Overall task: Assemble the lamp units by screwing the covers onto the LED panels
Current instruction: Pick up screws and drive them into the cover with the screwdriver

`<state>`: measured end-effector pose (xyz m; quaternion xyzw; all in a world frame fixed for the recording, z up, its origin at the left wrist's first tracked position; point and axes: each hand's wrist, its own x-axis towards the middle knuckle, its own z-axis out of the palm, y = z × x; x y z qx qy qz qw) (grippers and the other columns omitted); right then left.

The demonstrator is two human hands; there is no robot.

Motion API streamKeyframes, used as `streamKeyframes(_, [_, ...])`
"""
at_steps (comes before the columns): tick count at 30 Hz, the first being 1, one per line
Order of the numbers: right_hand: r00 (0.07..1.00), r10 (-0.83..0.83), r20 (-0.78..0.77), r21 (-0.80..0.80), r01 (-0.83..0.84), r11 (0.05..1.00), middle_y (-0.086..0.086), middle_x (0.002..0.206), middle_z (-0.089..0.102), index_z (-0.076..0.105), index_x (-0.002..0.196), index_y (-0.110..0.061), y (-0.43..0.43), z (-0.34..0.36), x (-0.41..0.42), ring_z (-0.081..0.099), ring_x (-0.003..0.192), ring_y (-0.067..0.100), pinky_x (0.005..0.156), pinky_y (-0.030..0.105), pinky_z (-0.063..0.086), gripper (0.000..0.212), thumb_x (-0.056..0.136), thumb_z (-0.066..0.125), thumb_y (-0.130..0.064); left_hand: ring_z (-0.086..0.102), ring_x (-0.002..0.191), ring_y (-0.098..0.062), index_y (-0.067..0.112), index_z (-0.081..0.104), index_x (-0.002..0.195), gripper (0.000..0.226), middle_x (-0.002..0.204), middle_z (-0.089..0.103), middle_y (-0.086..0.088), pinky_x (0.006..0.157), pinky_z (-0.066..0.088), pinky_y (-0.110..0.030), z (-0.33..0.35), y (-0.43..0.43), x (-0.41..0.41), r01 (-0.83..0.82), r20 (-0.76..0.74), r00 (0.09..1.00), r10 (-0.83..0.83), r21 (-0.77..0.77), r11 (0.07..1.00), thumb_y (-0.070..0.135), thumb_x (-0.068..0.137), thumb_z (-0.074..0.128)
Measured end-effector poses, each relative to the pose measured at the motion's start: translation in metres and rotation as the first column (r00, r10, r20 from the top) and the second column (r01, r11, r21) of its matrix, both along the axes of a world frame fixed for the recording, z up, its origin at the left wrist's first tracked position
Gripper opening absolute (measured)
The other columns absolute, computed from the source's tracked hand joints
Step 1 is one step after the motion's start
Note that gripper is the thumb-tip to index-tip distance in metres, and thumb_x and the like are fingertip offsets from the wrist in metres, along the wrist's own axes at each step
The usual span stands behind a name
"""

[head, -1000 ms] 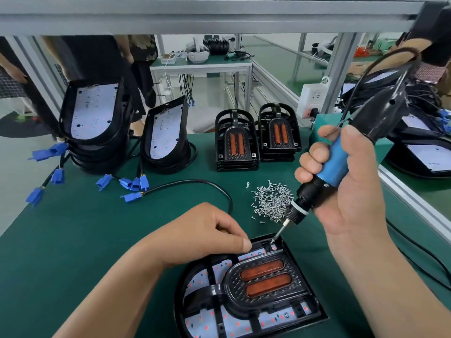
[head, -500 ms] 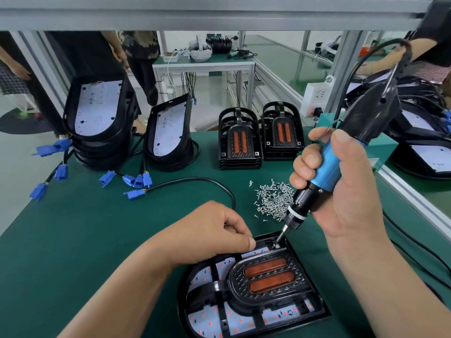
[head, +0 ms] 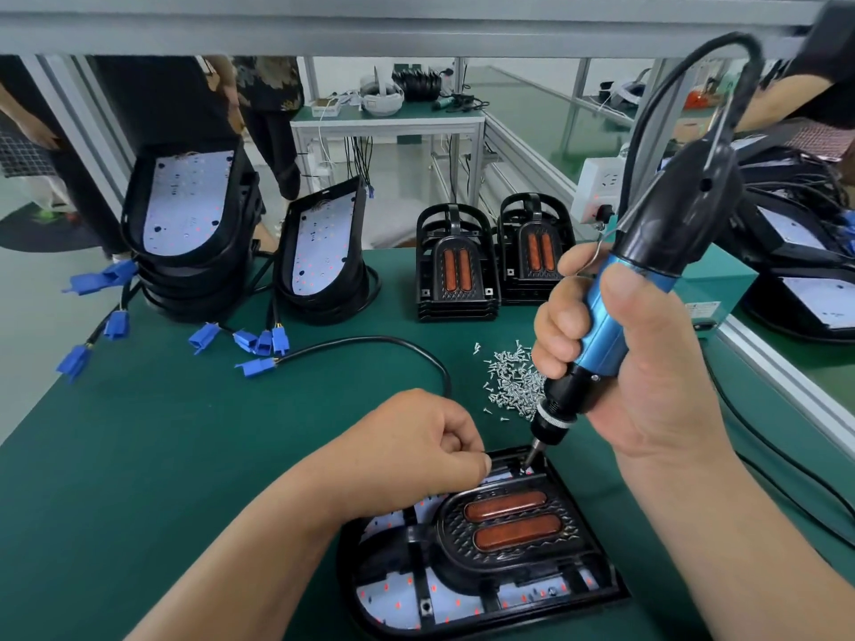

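On the green bench (head: pixel 139 455), the screwdriver (head: pixel 601 326) gripped by the right hand (head: pixel 647 377) had been lowered within 1 second into the far corner of the cover (head: pixel 509 525) on the LED panel (head: pixel 393 599), beside the clenched left hand (head: pixel 416 451), so fastening was judged begun.

Factory assembly bench (head: pixel 139 455), stacked lamp housings (head: pixel 185 233)

The right hand (head: pixel 647 363) grips a blue electric screwdriver (head: pixel 615 316), its bit down on the lamp cover's (head: pixel 509 538) far corner; the left hand (head: pixel 407 451), fingers curled, rests on the cover's near-left edge, screws (head: pixel 513 381) piled just beyond
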<state>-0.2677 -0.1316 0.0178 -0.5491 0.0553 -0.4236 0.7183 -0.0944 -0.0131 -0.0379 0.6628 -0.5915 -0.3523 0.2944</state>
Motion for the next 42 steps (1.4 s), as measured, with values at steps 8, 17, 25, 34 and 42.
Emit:
streamKeyframes(8, [0.992, 0.109, -0.069, -0.031, -0.112, 0.993, -0.003, 0.07, 0.05, 0.058, 0.091, -0.022, -0.003, 0.003, 0.006, 0.048, 0.057, 0.015, 0.053, 0.028, 0.046, 0.05, 0.072, 0.092, -0.054, 0.035, 0.054, -0.014, 0.021, 0.073, 0.082, 0.014, 0.053, 0.043, 0.008, 0.056, 0.033, -0.028, 0.0, 0.0, 0.001, 0.003, -0.015, 1.0, -0.002, 0.007, 1.0, 0.035, 0.085, 0.072])
streamKeyframes(17, [0.97, 0.22, 0.103, 0.007, -0.222, 0.975, -0.004, 0.066, 0.051, 0.062, 0.121, -0.01, -0.015, -0.005, 0.003, 0.047, 0.055, 0.012, 0.053, 0.026, 0.046, 0.055, 0.082, 0.084, -0.042, 0.036, 0.054, -0.013, 0.024, 0.074, 0.085, 0.016, 0.054, 0.046, 0.006, 0.054, 0.034, -0.025, 0.0, 0.0, 0.003, 0.019, -0.049, 0.999, -0.018, 0.011, 1.0, 0.04, 0.083, 0.072])
streamKeyframes(25, [0.934, 0.312, 0.177, -0.006, -0.316, 0.949, 0.0, 0.062, 0.052, 0.067, 0.115, -0.005, -0.012, -0.004, -0.003, 0.046, 0.051, 0.015, 0.052, 0.026, 0.045, 0.052, 0.076, 0.085, -0.035, 0.035, 0.053, -0.013, 0.027, 0.076, 0.086, 0.017, 0.055, 0.043, 0.007, 0.053, 0.032, -0.025, 0.005, 0.003, 0.005, 0.056, -0.024, 0.998, -0.055, 0.042, 0.998, 0.043, 0.084, 0.072])
streamKeyframes(34, [0.98, 0.077, 0.181, -0.013, -0.076, 0.997, -0.005, 0.068, 0.052, 0.062, 0.11, -0.014, -0.006, 0.006, -0.003, 0.047, 0.058, 0.012, 0.057, 0.026, 0.046, 0.046, 0.081, 0.083, -0.042, 0.036, 0.053, -0.011, 0.026, 0.077, 0.084, 0.014, 0.053, 0.042, 0.01, 0.051, 0.032, -0.021, 0.004, 0.004, 0.005, 0.089, -0.019, 0.996, -0.088, 0.037, 0.995, 0.04, 0.086, 0.075])
streamKeyframes(42, [0.942, -0.25, 0.223, 0.374, 0.154, 0.915, -0.004, 0.075, 0.048, 0.06, 0.104, -0.018, -0.012, -0.015, 0.005, 0.046, 0.067, 0.012, 0.066, 0.026, 0.047, 0.017, 0.103, 0.056, -0.034, 0.042, 0.057, -0.011, -0.001, 0.069, 0.113, 0.028, 0.082, 0.055, -0.006, 0.048, 0.032, -0.022, 0.002, -0.01, 0.014, -0.322, -0.66, 0.653, 0.373, 0.204, 0.924, 0.003, 0.097, 0.047])
